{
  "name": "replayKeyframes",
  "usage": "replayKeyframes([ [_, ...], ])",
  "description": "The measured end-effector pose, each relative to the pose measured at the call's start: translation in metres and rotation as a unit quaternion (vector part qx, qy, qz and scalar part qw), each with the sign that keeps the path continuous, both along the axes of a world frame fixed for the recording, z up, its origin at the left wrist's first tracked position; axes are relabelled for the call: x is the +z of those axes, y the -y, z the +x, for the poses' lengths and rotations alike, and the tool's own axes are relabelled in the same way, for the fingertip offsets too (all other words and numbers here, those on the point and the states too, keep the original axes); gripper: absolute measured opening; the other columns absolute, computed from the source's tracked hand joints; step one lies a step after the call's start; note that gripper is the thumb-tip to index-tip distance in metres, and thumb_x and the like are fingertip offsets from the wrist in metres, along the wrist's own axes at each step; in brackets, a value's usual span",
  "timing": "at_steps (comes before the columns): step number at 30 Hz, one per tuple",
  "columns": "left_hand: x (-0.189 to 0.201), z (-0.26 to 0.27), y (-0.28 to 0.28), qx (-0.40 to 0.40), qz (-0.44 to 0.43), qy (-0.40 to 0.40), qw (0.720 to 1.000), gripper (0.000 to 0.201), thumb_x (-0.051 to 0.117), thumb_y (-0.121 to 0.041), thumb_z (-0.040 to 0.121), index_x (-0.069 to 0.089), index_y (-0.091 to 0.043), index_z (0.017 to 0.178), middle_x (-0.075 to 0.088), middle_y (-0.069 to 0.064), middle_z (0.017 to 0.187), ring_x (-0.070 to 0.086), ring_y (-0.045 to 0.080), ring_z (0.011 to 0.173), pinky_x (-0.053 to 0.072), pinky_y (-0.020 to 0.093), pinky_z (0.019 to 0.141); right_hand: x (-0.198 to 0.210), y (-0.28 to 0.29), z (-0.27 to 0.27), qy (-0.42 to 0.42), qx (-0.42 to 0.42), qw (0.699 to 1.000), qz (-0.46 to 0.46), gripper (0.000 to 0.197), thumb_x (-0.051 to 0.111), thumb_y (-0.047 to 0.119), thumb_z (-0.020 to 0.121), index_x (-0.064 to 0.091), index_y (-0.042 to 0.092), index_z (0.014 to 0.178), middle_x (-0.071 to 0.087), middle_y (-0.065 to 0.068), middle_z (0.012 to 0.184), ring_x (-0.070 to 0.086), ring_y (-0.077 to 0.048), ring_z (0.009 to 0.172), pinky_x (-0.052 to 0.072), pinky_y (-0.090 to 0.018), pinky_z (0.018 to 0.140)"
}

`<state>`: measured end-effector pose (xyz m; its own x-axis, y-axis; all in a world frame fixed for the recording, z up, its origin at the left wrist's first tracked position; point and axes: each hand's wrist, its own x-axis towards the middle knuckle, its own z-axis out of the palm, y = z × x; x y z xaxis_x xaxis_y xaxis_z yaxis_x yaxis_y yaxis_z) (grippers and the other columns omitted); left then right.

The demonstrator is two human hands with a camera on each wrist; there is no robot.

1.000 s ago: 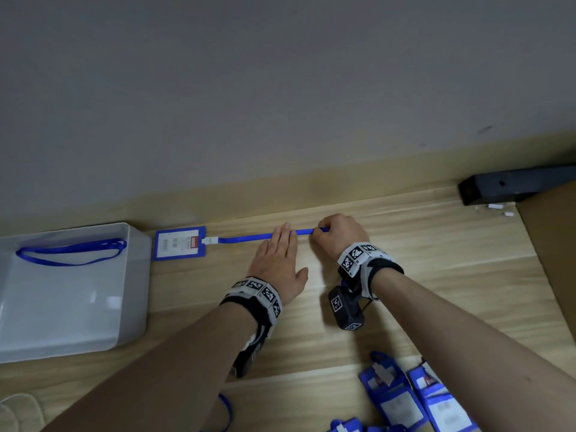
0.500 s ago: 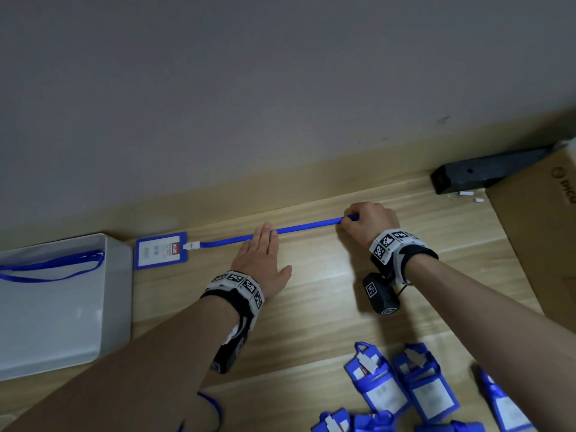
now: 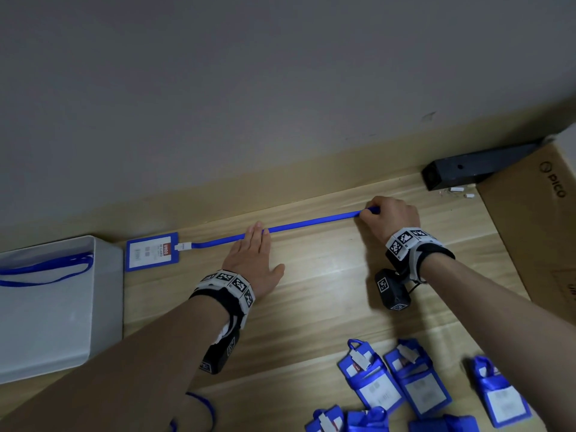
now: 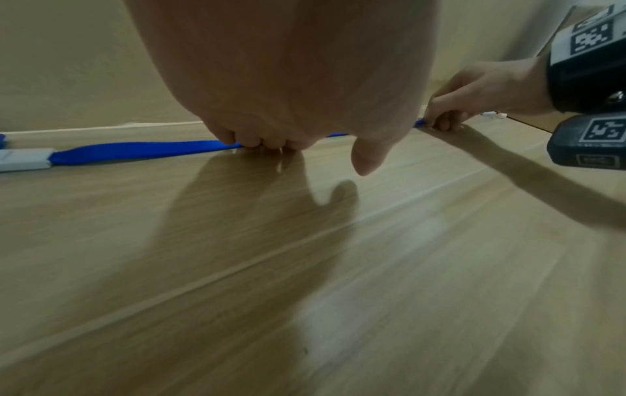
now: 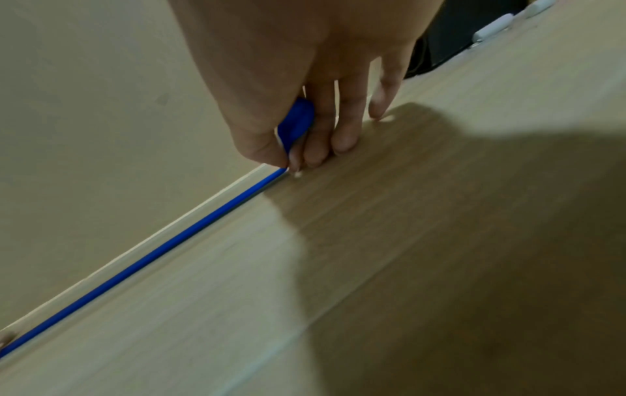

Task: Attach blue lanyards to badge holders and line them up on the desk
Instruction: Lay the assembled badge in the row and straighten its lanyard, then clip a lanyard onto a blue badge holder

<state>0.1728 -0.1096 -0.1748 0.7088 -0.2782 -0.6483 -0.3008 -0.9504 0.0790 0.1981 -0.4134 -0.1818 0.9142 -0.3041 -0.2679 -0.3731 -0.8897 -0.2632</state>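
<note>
A blue badge holder [image 3: 151,251] lies flat near the desk's far edge, with a blue lanyard [image 3: 311,222] clipped to it and stretched straight to the right. My left hand [image 3: 253,255] lies flat, fingers straight, their tips pressing the lanyard [image 4: 135,151] onto the desk. My right hand [image 3: 388,216] pinches the lanyard's far end [image 5: 294,123] between thumb and forefinger, low on the desk by the wall. Several more blue badge holders [image 3: 402,385] with bundled lanyards lie in a heap at the near right.
A grey bin [image 3: 56,307] holding a loose blue lanyard [image 3: 46,269] stands at the left. A cardboard box [image 3: 536,219] and a black bar [image 3: 480,165] sit at the far right. Another lanyard loop [image 3: 202,410] lies near my left forearm. The wall runs close behind.
My right hand has slid right along the desk, drawing the lanyard out straight. The left hand has stayed pressed on the lanyard.
</note>
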Motion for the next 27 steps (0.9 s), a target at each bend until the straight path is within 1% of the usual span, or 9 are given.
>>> replayKeyframes([
  [5, 0.002, 0.000, 0.001, 0.002, -0.004, -0.006, 1.000, 0.084, 0.029, -0.055, 0.095, -0.013, -0.013, 0.155, -0.026, 0.005, 0.160, -0.017, 0.018, 0.150, 0.002, 0.038, 0.122, -0.010, 0.012, -0.005, 0.028, -0.060, 0.996, 0.052, 0.015, 0.057, 0.036, 0.086, 0.059, 0.022, 0.092, 0.064, -0.001, 0.086, 0.058, -0.029, 0.078, 0.043, -0.032, 0.068],
  [12, 0.002, 0.003, -0.002, 0.012, -0.017, -0.019, 1.000, 0.083, 0.031, -0.052, 0.094, -0.011, -0.016, 0.155, -0.025, 0.002, 0.161, -0.017, 0.016, 0.149, 0.002, 0.040, 0.123, -0.017, 0.014, -0.017, 0.094, -0.164, 0.971, 0.147, 0.042, 0.061, 0.045, 0.089, 0.049, 0.018, 0.120, 0.059, -0.004, 0.115, 0.061, -0.028, 0.096, 0.049, -0.040, 0.089],
  [14, 0.003, 0.004, -0.002, 0.016, -0.027, -0.015, 0.999, 0.081, 0.033, -0.049, 0.094, -0.008, -0.016, 0.156, -0.022, 0.001, 0.162, -0.015, 0.016, 0.150, 0.002, 0.041, 0.123, -0.009, 0.014, -0.025, 0.119, -0.210, 0.953, 0.185, 0.042, 0.055, 0.047, 0.092, 0.048, 0.018, 0.122, 0.057, -0.004, 0.122, 0.060, -0.026, 0.103, 0.048, -0.039, 0.093],
  [16, 0.004, 0.003, -0.001, 0.021, -0.035, -0.002, 0.999, 0.080, 0.036, -0.045, 0.095, -0.003, -0.014, 0.156, -0.018, 0.002, 0.163, -0.012, 0.017, 0.151, 0.003, 0.042, 0.123, -0.002, 0.012, -0.039, 0.145, -0.224, 0.939, 0.215, 0.036, 0.051, 0.039, 0.094, 0.049, 0.017, 0.122, 0.057, -0.004, 0.123, 0.059, -0.025, 0.106, 0.045, -0.033, 0.092],
  [18, 0.006, 0.000, 0.001, 0.030, -0.057, 0.036, 0.997, 0.077, 0.042, -0.038, 0.094, 0.005, -0.011, 0.156, -0.009, 0.005, 0.164, -0.006, 0.019, 0.151, 0.006, 0.044, 0.122, 0.001, 0.008, -0.058, 0.154, -0.193, 0.940, 0.236, 0.031, 0.051, 0.036, 0.092, 0.051, 0.021, 0.119, 0.061, -0.002, 0.115, 0.060, -0.022, 0.102, 0.044, -0.030, 0.088],
  [20, 0.010, -0.009, 0.006, 0.028, -0.115, 0.100, 0.988, 0.070, 0.048, -0.026, 0.092, 0.019, -0.008, 0.153, 0.007, 0.010, 0.163, 0.003, 0.024, 0.151, 0.011, 0.045, 0.120, 0.000, 0.002, -0.082, 0.133, -0.141, 0.948, 0.251, 0.027, 0.049, 0.043, 0.087, 0.051, 0.032, 0.112, 0.066, 0.001, 0.110, 0.064, -0.018, 0.097, 0.051, -0.038, 0.090],
  [22, 0.015, -0.023, 0.015, 0.014, -0.195, 0.133, 0.972, 0.060, 0.050, -0.015, 0.088, 0.035, -0.007, 0.145, 0.030, 0.014, 0.155, 0.024, 0.030, 0.145, 0.023, 0.044, 0.116, -0.002, -0.003, -0.109, 0.108, -0.089, 0.957, 0.256, 0.020, 0.049, 0.044, 0.087, 0.051, 0.037, 0.105, 0.069, 0.004, 0.105, 0.066, -0.016, 0.091, 0.053, -0.043, 0.086],
  [24, 0.022, -0.044, 0.025, 0.018, -0.254, 0.095, 0.962, 0.047, 0.050, -0.012, 0.087, 0.050, -0.011, 0.134, 0.050, 0.008, 0.138, 0.047, 0.029, 0.128, 0.039, 0.040, 0.105, 0.003, -0.012, -0.136, 0.084, -0.034, 0.963, 0.256, 0.013, 0.053, 0.037, 0.089, 0.056, 0.031, 0.100, 0.070, 0.008, 0.098, 0.066, -0.015, 0.086, 0.053, -0.041, 0.083],
  [27, 0.029, -0.088, 0.035, 0.040, -0.260, 0.022, 0.965, 0.035, 0.050, -0.015, 0.085, 0.061, -0.021, 0.118, 0.063, -0.002, 0.116, 0.060, 0.022, 0.108, 0.049, 0.036, 0.091, 0.016, -0.027, -0.171, 0.016, 0.065, 0.968, 0.240, 0.011, 0.057, 0.029, 0.088, 0.063, 0.028, 0.097, 0.070, 0.010, 0.094, 0.063, -0.016, 0.090, 0.052, -0.038, 0.083],
])
